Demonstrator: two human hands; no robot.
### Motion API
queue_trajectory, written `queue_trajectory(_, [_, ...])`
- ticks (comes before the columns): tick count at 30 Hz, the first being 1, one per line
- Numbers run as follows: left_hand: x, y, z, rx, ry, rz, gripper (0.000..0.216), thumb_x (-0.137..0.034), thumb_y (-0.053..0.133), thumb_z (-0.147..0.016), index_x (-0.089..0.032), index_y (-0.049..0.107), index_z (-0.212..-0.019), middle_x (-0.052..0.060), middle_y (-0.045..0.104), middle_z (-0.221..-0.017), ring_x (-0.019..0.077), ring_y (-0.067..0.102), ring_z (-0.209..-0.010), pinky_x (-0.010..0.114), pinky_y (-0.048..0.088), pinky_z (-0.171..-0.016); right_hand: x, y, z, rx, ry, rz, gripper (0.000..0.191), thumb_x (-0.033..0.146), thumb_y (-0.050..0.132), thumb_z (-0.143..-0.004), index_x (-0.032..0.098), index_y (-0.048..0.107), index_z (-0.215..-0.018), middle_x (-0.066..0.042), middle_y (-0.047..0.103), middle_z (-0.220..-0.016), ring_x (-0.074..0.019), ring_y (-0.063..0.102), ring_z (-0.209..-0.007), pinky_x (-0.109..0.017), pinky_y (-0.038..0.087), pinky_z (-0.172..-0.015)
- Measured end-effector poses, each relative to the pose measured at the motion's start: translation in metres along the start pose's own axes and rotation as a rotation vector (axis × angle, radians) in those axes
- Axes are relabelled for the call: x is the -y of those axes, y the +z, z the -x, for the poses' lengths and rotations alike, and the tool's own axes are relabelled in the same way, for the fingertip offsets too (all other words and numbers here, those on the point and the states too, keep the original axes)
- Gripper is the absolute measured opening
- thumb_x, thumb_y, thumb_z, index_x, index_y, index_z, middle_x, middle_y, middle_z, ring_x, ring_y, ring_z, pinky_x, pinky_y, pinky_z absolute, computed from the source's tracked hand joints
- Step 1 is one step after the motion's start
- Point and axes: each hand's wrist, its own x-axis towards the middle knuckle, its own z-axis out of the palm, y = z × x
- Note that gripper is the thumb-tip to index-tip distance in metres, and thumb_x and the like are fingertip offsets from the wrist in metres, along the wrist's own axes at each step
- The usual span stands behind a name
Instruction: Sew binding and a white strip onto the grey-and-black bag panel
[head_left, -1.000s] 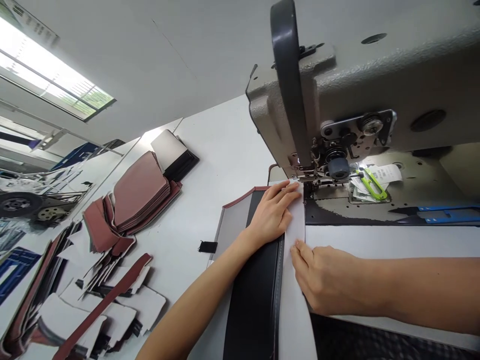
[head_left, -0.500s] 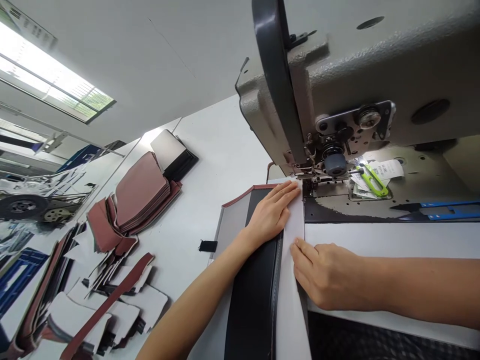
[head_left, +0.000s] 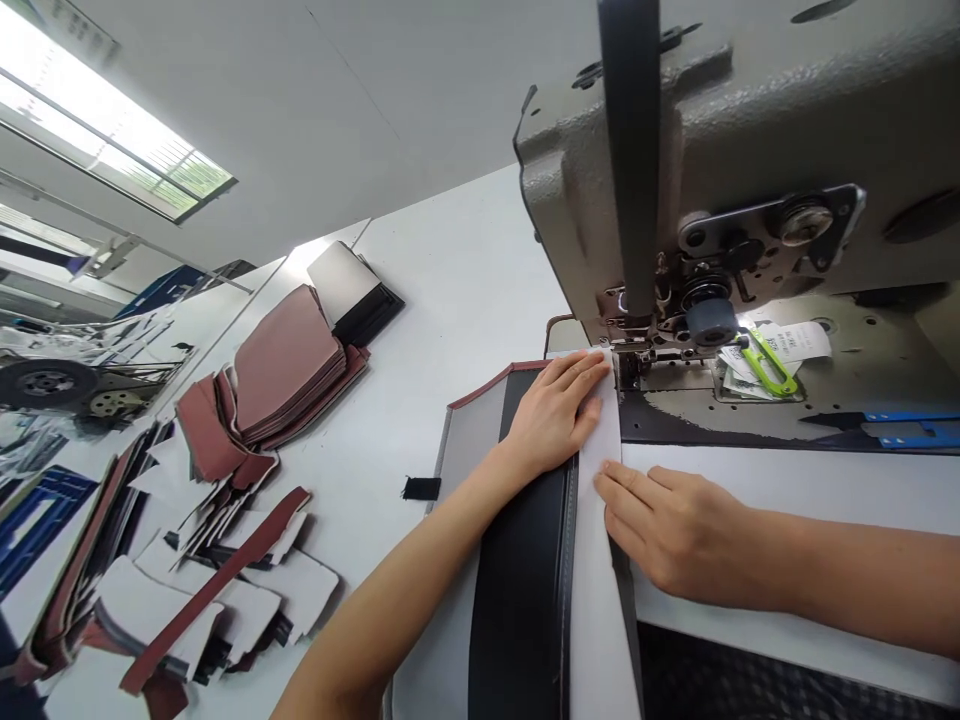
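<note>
White surface (head_left: 427, 375), burgundy pieces (head_left: 285, 365) stacked left, sewing machine (head_left: 757, 140) right. Black panel (head_left: 517, 610) with white strip (head_left: 600, 600) alongside lies on the near side; strip's far end just beside the machine's stitching parts. Left hand (head_left: 553, 412) flat on strip, fingers extended, nearly together, pressing rather than gripping. Right hand (head_left: 679, 532): fingers pinched on strip's right edge, nearer the body. Progress, my read: panel's stitch line (head_left: 568, 560) done; no stitches visible on strip, so that edge looks left.
</note>
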Motion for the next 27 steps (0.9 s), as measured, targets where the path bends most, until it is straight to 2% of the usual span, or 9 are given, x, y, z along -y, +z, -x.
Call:
queue_trajectory(5, [-0.003,-0.001,-0.002,0.024,-0.030,0.023,0.039,-0.021,0.046,-0.098,-0.016,0.058,-0.135,0.010,0.056,-0.149,0.0254,0.044,-0.145,0.047,0.037,-0.125,-0.004,0.001,0.001,-0.020,-0.016,-0.027,0.022,0.007,0.045,-0.092,0.010,0.067,-0.094,-0.020,0.070,-0.110,-0.0262,0.065,-0.104,-0.032,0.049,-0.070])
queue_trajectory(14, [-0.023,0.002,0.005,0.048,-0.057,0.073,0.043,-0.023,0.046,-0.098,-0.017,0.053,-0.140,0.008,0.052,-0.154,0.0234,0.041,-0.148,0.043,0.033,-0.128,0.006,-0.017,0.009,-0.036,0.022,-0.097,0.026,0.003,0.043,-0.089,0.009,0.068,-0.092,-0.019,0.071,-0.107,-0.0278,0.067,-0.103,-0.033,0.051,-0.069])
queue_trajectory(18, [-0.020,0.003,0.002,0.055,-0.039,0.087,0.043,-0.021,0.046,-0.098,-0.013,0.053,-0.139,0.009,0.052,-0.153,0.0243,0.041,-0.148,0.042,0.034,-0.127,0.006,-0.015,0.011,-0.079,0.031,-0.110,0.026,0.002,0.043,-0.091,0.007,0.068,-0.096,-0.019,0.071,-0.109,-0.0289,0.067,-0.107,-0.034,0.054,-0.073])
queue_trajectory(23, [-0.014,0.005,-0.008,0.038,0.021,0.097,0.041,-0.018,0.045,-0.096,-0.017,0.055,-0.136,0.008,0.055,-0.150,0.0236,0.045,-0.145,0.044,0.040,-0.124,0.004,-0.013,0.011,-0.085,0.076,-0.106,0.030,-0.001,0.041,-0.090,0.005,0.069,-0.097,-0.019,0.071,-0.110,-0.0295,0.068,-0.107,-0.035,0.056,-0.076])
queue_trajectory(27, [-0.015,0.007,-0.010,0.022,-0.011,0.050,0.041,-0.020,0.047,-0.096,-0.017,0.056,-0.135,0.008,0.057,-0.149,0.0263,0.045,-0.144,0.046,0.039,-0.124,0.002,-0.013,0.010,-0.084,0.081,-0.105,0.030,-0.001,0.041,-0.090,0.006,0.070,-0.096,-0.019,0.072,-0.112,-0.0310,0.068,-0.108,-0.036,0.056,-0.077])
